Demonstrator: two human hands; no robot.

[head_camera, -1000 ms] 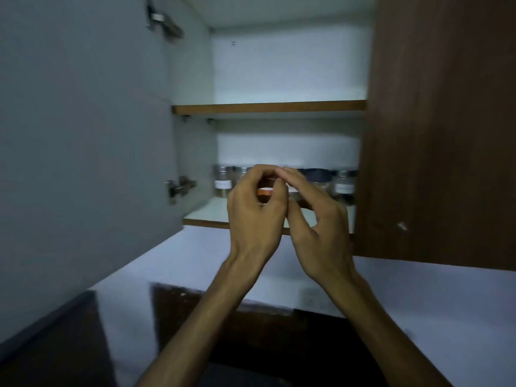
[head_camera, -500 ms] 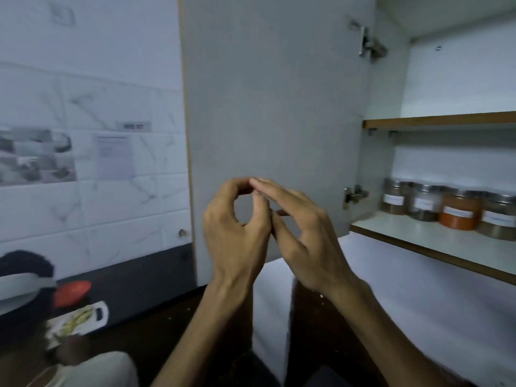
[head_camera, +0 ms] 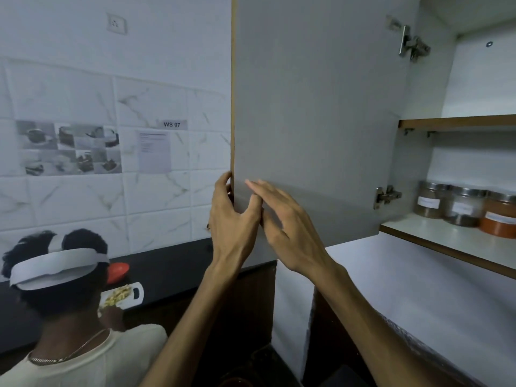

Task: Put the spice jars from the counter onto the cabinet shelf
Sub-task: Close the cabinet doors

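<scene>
Three spice jars with steel lids stand in a row on the lower cabinet shelf at the far right: a brown one, a pale one and an orange one. The grey cabinet door hangs open in the middle. My left hand grips the door's free edge, fingers behind it and thumb on the inner face. My right hand lies flat against the inner face just beside it, fingers apart, holding nothing.
Another person with a white headband stands low at the left by a black counter with a white cutting board and a red bowl. An upper shelf sits above the jars. Tiled wall behind.
My view swung left from the shelf to the open door. Both hands left the jars; the left hand took hold of the door edge and the right opened flat on it.
</scene>
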